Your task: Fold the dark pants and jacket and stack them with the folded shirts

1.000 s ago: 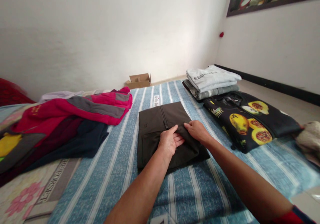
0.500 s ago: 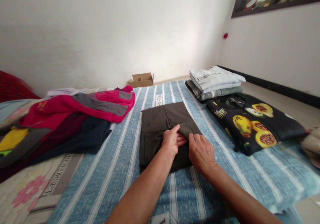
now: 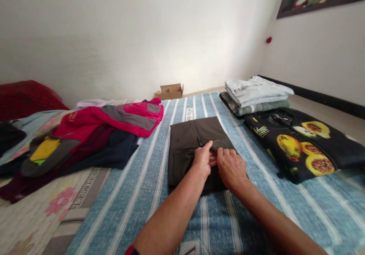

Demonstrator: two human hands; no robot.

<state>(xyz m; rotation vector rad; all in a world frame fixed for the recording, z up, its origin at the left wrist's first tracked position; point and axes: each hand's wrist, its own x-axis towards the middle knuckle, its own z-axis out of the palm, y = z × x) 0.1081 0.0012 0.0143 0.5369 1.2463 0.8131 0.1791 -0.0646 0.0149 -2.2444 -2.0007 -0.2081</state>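
Note:
A folded dark olive garment (image 3: pixel 188 144) with a zip lies on the blue striped blanket (image 3: pixel 137 194) in the middle. My left hand (image 3: pixel 203 160) rests on its near right part, thumb up and fingers curled over a fold of the cloth. My right hand (image 3: pixel 230 167) lies beside it, touching it, with fingers bent down onto the same fold at the garment's right edge. Both hands pinch or press the fabric.
A loose heap of red, grey, maroon and navy clothes (image 3: pixel 94 133) lies at the left. At the right are a stack of folded light tops (image 3: pixel 256 95) and a black fruit-print garment (image 3: pixel 302 141). A small cardboard box (image 3: pixel 171 91) stands by the far wall.
My right hand has drawn back from the garment's far right side to sit next to my left hand. The right flap of the garment now lies folded in. The view has shifted to the left.

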